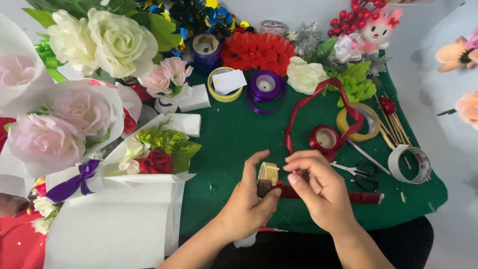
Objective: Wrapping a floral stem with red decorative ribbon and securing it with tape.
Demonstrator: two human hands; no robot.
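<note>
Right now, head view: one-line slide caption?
Left hand holds a small tape roll; right hand pinches red ribbon over a green cloth.

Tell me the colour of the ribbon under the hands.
Dark red; the ribbon lies across the green cloth, clearest in the head view.

A pale yellow tape roll (269,172) is pinched above a dark red ribbon (318,193). Beyond the grip, a deep green cloth (234,139) is spread; a purple spool (266,85) and red paper flower (258,51) are seen farther off.
</note>
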